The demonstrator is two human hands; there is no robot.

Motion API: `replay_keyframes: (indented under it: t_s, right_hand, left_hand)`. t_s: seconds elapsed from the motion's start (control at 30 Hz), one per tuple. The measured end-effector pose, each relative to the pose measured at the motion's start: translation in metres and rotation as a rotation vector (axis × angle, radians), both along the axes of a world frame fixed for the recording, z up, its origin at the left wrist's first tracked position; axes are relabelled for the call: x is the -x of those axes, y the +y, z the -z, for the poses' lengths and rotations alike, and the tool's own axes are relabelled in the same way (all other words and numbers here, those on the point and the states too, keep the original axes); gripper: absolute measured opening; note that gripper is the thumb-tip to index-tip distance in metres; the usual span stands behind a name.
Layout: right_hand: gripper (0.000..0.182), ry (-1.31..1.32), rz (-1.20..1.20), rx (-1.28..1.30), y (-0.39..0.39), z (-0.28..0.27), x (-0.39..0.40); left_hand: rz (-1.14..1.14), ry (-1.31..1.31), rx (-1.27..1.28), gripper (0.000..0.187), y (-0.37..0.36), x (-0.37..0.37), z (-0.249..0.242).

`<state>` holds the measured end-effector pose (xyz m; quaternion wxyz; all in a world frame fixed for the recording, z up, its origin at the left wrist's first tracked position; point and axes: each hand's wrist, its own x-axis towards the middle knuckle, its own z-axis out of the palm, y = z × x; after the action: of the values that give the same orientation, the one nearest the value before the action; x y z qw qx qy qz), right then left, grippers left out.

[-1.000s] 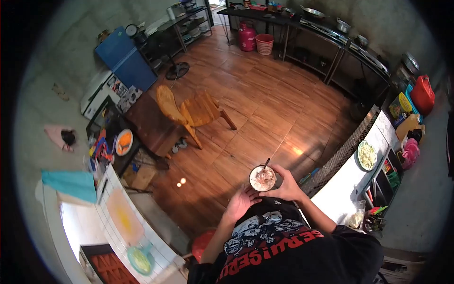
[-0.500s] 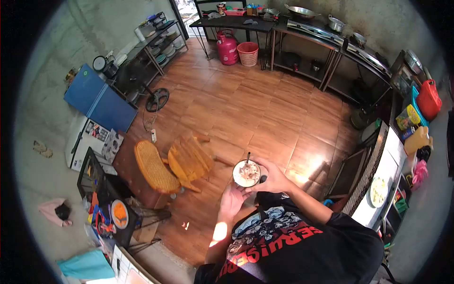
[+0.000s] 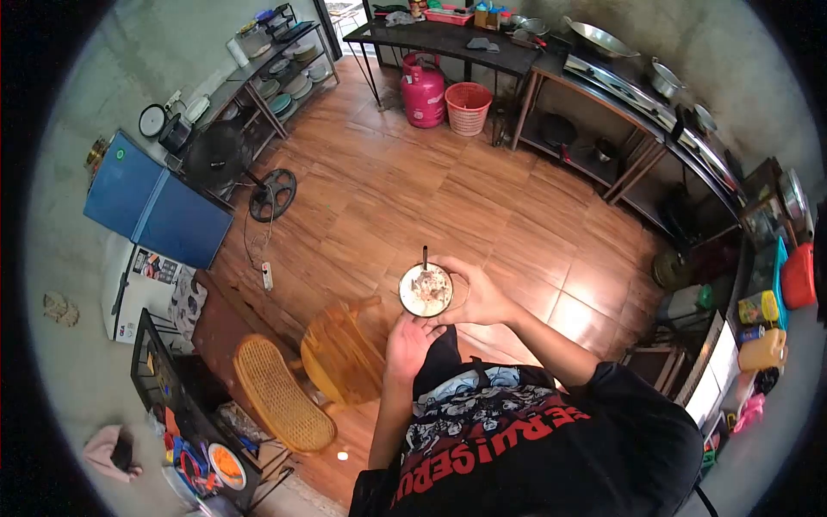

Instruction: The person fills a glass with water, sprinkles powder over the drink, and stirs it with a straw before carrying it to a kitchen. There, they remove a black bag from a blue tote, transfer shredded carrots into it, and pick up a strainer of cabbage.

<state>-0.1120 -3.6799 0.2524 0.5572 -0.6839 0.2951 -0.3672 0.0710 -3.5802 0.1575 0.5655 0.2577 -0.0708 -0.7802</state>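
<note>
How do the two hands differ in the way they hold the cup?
The right hand wraps around the side of the cup; the left hand lies below it, fingers under its base. The right arm is bent from the side; the left reaches straight up. Both touch the cup.

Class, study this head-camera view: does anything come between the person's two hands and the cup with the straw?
Nothing visible does. The right hand already wraps the side of the cup, and the left hand sits under its near edge, fingers against it. The straw stands clear at the far rim, and only bare wooden floor shows beyond.
</note>
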Motion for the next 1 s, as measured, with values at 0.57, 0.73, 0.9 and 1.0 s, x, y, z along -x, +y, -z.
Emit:
replay_keyframes:
  t_s: [0.57, 0.73, 0.9, 1.0]
  right_hand:
    - [0.087, -0.153, -0.015, -0.114, -0.439, 0.04, -0.162]
    - [0.086, -0.142, -0.157, -0.087, -0.607, 0.04, -0.205]
    - [0.083, -0.123, -0.398, -0.111, -0.77, 0.021, -0.264]
    - [0.082, -0.165, -0.466, -0.166, -0.864, 0.009, -0.306]
  left_hand:
    - [0.141, -0.147, -0.063, 0.048, -0.427, -0.169, 0.007]
    - [0.076, -0.159, -0.053, 0.049, -0.568, -0.211, 0.023]
    - [-0.047, -0.146, 0.054, 0.049, -0.694, -0.256, 0.009]
    - [-0.119, -0.2, 0.065, 0.054, -0.765, -0.284, 0.004]
